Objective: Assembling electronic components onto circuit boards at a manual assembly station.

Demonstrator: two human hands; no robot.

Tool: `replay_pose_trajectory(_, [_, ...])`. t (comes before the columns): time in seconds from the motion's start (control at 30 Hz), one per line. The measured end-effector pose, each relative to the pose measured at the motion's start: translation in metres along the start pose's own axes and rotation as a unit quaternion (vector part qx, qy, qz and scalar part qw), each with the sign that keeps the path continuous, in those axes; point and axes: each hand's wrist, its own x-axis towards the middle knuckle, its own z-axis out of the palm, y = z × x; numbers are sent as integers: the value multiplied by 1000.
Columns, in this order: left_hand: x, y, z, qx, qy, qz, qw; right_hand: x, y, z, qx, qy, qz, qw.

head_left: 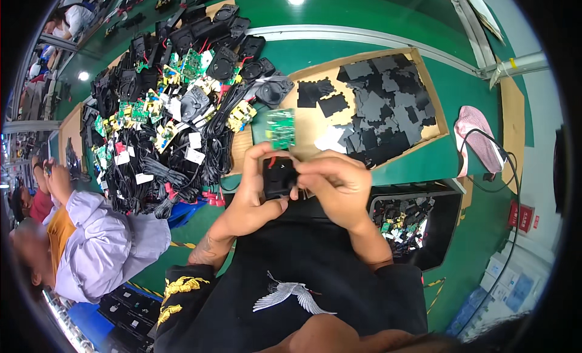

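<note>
Left hand [251, 192] curled around black casing [279, 177], right hand [333, 186] pinching it from above, green circuit board [280, 128] sticking up, green workbench [376, 62], cardboard tray [315, 119] of black pads behind.

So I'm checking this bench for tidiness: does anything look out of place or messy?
Yes. The pile of black housings, cables and green circuit boards lies tangled in a heap on the green table, and black pads lie loosely scattered in the cardboard tray.

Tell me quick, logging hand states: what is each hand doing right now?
Left hand: closed around a black plastic housing, with a green circuit board sticking up from it.
Right hand: fingers curled, pinching at the housing's edge.
</note>
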Motion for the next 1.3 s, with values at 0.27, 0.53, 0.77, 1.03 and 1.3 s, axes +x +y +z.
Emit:
replay_pose_trajectory(0.27, [-6,13,-8,20,-13,-78,997,-5,6,14,-84,-2,-28,996])
replay_pose_trajectory(0.53, [-10,1,-5,73,9,-52,996,-7,10,21,-328,-2,-226,917])
replay_pose_trajectory(0.77, [-7,7,-5,3,29,-72,997,-13,15,16,-342,19,-213,915])
replay_pose_trajectory(1.03, [-5,15,-7,12,-29,-108,994,-9,11,10,-282,-22,-179,942])
replay_pose_trajectory(1.3, [-16,4,-12,-8,-2,-87,996,-11,0,4,-514,61,-286,806])
